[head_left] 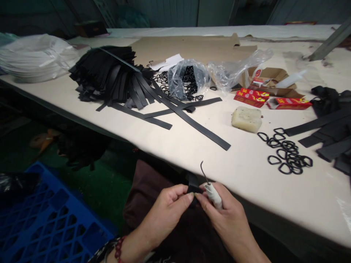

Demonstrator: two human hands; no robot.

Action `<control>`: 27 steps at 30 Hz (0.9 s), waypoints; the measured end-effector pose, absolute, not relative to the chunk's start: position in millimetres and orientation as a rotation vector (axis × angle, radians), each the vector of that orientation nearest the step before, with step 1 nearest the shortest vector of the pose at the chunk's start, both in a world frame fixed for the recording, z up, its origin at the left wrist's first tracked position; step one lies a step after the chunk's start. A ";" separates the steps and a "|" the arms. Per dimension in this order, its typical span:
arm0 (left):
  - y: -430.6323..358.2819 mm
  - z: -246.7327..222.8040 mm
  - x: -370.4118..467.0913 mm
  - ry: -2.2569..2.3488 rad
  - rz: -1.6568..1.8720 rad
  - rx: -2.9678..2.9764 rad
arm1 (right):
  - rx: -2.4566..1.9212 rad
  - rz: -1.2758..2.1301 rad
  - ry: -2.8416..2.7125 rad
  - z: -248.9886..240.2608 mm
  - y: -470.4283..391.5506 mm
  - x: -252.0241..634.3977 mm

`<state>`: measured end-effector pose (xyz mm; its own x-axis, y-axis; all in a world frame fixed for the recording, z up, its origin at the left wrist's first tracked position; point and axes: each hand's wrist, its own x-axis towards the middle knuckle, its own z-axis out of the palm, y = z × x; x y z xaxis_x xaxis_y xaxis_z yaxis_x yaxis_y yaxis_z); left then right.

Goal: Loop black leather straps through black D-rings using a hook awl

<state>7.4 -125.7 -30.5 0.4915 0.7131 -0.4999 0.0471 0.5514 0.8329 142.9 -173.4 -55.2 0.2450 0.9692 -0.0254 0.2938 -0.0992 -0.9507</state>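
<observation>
in lower centre of the frame, the black strap (193,182) lies between left hand (166,210) and right hand (231,215), both pinching it, its length pointing toward the surface (175,146); right hand also grips the hooked tool (214,195).

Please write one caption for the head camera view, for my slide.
Left hand and right hand pinch a black strap beside a worktable; the right also holds a white-handled hooked tool.

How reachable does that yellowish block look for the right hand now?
Probably yes: nothing seems to stand between the right hand and the yellowish block, though that hand is busy with the white-handled tool and black strap.
</observation>
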 end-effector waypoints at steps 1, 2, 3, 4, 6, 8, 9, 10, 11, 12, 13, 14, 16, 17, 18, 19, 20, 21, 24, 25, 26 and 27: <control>-126.3 -32.1 7.1 0.995 0.483 0.920 | -1.540 0.803 -1.324 -57.4 -174.7 144.8; -126.9 -33.4 7.0 0.989 0.482 0.921 | -1.489 0.723 -1.417 -59.2 -176.2 146.9; -127.2 -34.3 7.0 0.969 0.483 0.918 | -1.434 0.675 -1.491 -60.5 -177.8 149.1; -127.5 -34.8 7.1 0.939 0.483 0.909 | -1.385 0.644 -1.551 -61.1 -179.4 151.2; -127.9 -34.7 7.6 0.874 0.486 0.874 | -1.320 0.546 -1.675 -59.9 -182.2 155.0; -128.3 -34.0 7.9 0.847 0.484 0.858 | -1.298 0.353 -1.841 -55.7 -183.7 157.6; -128.5 -33.7 8.0 0.849 0.486 0.866 | -1.302 0.224 -1.921 -52.9 -183.8 158.3; -128.7 -33.5 8.2 0.858 0.489 0.888 | -1.314 0.090 -1.981 -50.1 -183.7 158.7; -128.8 -33.4 8.4 0.869 0.495 0.923 | -1.328 -0.024 -2.019 -47.7 -183.5 158.9; -129.0 -33.4 8.8 0.883 0.496 0.961 | -1.340 -0.114 -2.037 -46.1 -183.5 159.0; -129.1 -33.5 9.4 0.897 0.495 0.991 | -1.347 -0.178 -2.043 -45.7 -184.0 159.2; -129.3 -33.7 10.2 0.909 0.495 1.012 | -1.344 -0.206 -2.047 -46.5 -185.2 159.5; -129.7 -33.8 12.1 0.931 0.487 1.034 | -1.355 -0.155 -2.054 -51.5 -189.4 161.0; -130.0 -33.9 13.1 0.939 0.484 1.037 | -1.377 -0.093 -2.053 -55.1 -192.2 162.1; -130.3 -34.0 14.0 0.948 0.482 1.036 | -1.410 -0.019 -2.044 -58.9 -195.0 163.3; -130.7 -34.1 14.8 0.957 0.483 1.036 | -1.441 0.049 -2.029 -62.7 -197.5 164.6; -131.2 -34.3 15.5 0.967 0.484 1.039 | -1.456 0.094 -2.012 -66.0 -199.5 165.9; -131.6 -34.5 16.1 0.975 0.486 1.039 | -1.448 0.112 -1.999 -68.7 -200.6 167.2; -132.3 -35.2 17.2 0.994 0.491 1.039 | -1.326 0.070 -1.991 -72.2 -199.9 170.5; -132.4 -35.3 17.5 0.997 0.492 1.043 | -1.292 0.051 -1.998 -72.1 -198.8 171.4; -132.4 -35.3 17.7 1.001 0.494 1.054 | -1.266 0.036 -2.012 -71.6 -197.6 172.1; -132.3 -35.2 17.8 1.004 0.496 1.070 | -1.246 0.016 -2.030 -70.9 -196.4 172.6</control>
<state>17.8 -132.3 -35.2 0.4884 0.7583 -0.4317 0.1176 0.4330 0.8937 172.6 -196.4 -70.9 -0.2528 0.7736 0.5811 0.7644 0.5279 -0.3702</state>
